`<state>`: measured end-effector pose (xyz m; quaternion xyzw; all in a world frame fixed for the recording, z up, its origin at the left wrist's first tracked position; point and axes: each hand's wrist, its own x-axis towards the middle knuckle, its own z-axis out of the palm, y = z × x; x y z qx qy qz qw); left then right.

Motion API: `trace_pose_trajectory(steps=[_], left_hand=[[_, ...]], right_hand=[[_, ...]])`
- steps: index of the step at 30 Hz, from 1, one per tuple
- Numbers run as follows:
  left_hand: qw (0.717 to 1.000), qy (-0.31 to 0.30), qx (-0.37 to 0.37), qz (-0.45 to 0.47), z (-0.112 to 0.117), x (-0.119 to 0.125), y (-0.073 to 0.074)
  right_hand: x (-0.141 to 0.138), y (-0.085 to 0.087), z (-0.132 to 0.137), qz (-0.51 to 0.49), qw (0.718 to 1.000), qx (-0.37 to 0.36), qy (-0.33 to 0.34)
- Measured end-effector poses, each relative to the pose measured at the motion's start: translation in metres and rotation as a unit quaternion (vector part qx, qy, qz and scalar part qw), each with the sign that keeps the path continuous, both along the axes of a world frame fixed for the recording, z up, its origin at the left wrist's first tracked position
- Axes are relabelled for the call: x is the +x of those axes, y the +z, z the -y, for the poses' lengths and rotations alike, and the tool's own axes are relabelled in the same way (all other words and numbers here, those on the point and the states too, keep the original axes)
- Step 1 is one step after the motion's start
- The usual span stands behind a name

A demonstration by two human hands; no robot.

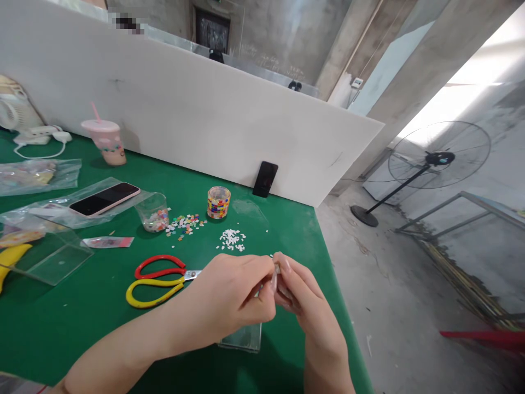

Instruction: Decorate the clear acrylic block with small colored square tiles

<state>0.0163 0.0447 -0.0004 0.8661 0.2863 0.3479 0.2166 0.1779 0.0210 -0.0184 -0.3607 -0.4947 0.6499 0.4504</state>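
My left hand point(229, 295) is closed in a pinch, its fingertips meeting those of my right hand point(305, 293) above the table's right part. A small whitish piece point(278, 269) shows at the right fingertips; my fingers cover most of what is there. Whether the left fingers hold anything is hidden. Below the hands lies a clear rectangular block or box point(248, 340), partly covered. Scissors point(164, 278) with one red and one yellow handle lie beside my left hand, their blades partly hidden behind it. Past my hands is a loose pile of small white pieces point(232, 239).
Farther back stand a cup covered in coloured tiles point(218, 207), a clear plastic cup point(153, 216) near scattered coloured pieces point(186, 223), and a pink drink cup point(107, 143). One phone point(266, 178) leans on the white partition point(197, 115); another phone point(105, 198) lies left. A clear box point(53, 262) sits at left.
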Motion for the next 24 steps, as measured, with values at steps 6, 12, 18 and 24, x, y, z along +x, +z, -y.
trace_pose_trajectory(steps=[6, 12, 18, 24], left_hand=[[0.998, -0.001, -0.064, 0.008, -0.001, 0.0, -0.001], [0.991, -0.043, -0.112, 0.065, -0.003, 0.0, 0.003], [0.98, -0.065, -0.165, 0.091, -0.004, -0.002, 0.006], [0.978, -0.066, -0.173, 0.098, -0.003, -0.004, 0.004]], right_hand=[[0.002, 0.001, 0.001, -0.001, 1.0, 0.018, 0.009], [0.007, -0.003, 0.002, 0.002, 0.997, 0.03, 0.066], [0.006, -0.007, 0.005, 0.011, 0.997, 0.016, 0.071], [0.001, -0.01, 0.005, -0.022, 0.998, 0.005, 0.063]])
